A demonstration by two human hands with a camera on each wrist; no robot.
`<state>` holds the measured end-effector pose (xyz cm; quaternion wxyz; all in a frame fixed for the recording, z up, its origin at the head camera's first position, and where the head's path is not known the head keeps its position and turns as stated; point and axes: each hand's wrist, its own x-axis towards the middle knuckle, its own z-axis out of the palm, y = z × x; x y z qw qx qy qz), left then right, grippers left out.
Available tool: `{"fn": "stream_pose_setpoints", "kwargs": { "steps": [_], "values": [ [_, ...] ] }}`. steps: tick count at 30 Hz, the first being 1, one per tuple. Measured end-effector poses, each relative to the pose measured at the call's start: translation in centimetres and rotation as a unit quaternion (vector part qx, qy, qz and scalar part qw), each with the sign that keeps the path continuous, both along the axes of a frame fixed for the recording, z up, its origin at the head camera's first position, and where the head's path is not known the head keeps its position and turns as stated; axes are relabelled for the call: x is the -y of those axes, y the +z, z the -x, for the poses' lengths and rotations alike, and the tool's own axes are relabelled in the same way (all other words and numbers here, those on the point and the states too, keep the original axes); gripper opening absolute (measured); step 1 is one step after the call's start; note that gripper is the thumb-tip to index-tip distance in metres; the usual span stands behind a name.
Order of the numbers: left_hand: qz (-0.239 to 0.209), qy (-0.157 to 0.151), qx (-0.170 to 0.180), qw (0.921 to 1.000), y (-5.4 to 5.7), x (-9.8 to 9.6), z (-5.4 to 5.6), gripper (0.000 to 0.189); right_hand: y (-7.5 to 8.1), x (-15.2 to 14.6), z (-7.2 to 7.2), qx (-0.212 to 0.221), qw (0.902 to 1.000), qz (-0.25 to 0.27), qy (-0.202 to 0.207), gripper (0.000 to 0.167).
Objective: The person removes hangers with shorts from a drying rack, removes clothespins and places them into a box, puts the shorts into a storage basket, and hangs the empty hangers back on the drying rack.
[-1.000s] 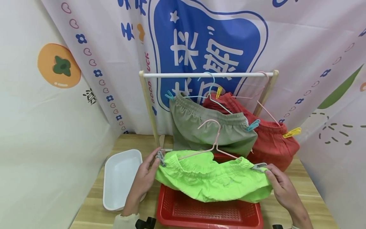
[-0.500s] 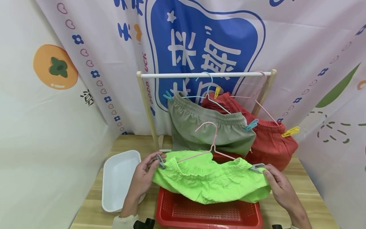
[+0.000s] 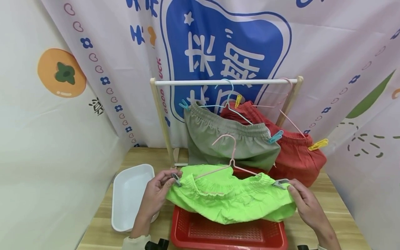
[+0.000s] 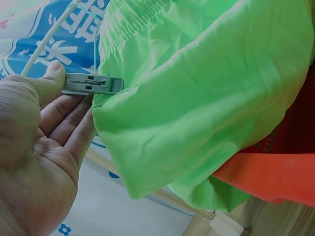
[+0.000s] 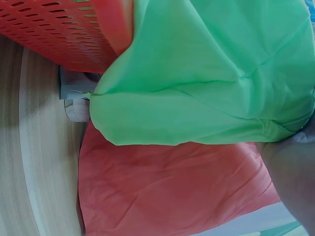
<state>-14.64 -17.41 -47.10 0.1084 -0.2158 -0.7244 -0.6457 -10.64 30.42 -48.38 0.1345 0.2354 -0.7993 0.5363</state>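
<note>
Bright green shorts [image 3: 237, 205] with an elastic waist hang on a pink hanger [image 3: 232, 158] over the red basket. Grey clothespins clip the waistband at both ends. My left hand [image 3: 156, 191] pinches the left clothespin [image 4: 93, 83] between thumb and fingers; its far end bites the cloth. My right hand [image 3: 307, 201] grips the shorts' right corner, thumb in front, right beside the other clothespin [image 3: 281, 183]. In the right wrist view, the green cloth hides those fingers. The hanger's hook stands up free, in front of the grey-green shorts.
Behind, a rack with a white rail [image 3: 200, 82] bears grey-green shorts [image 3: 228, 139] on a blue hanger and red shorts [image 3: 300, 156] on a pink one, both clipped. The red basket [image 3: 228, 245] stands below my hands, a white tray [image 3: 117, 198] at left.
The hanger has sunk slightly, and its lower bar now shows inside the green waistband. My left hand's fingers have shifted a little on the clothespin; my right hand keeps its grip.
</note>
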Motion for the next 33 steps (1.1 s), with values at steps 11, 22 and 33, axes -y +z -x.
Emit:
{"fn": "stream_pose_setpoints", "kwargs": {
  "steps": [11, 22, 33],
  "values": [
    [-0.011, 0.080, -0.023, 0.9965, 0.0, -0.1, 0.0, 0.015, -0.1, 0.0, 0.0, -0.002, 0.9999, 0.008, 0.006, 0.032],
    [-0.002, 0.112, -0.005, 0.9937, -0.3, 2.1, -0.4, 0.025, -0.1, -0.1, 0.1, 0.000, 1.0000, 0.007, 0.001, 0.031],
    [0.189, 0.222, 0.001, 0.9565, -2.6, 5.6, -2.4, 0.027, -0.1, -0.2, 0.1, -0.009, 0.9999, 0.007, -0.002, 0.032]
  ]
}}
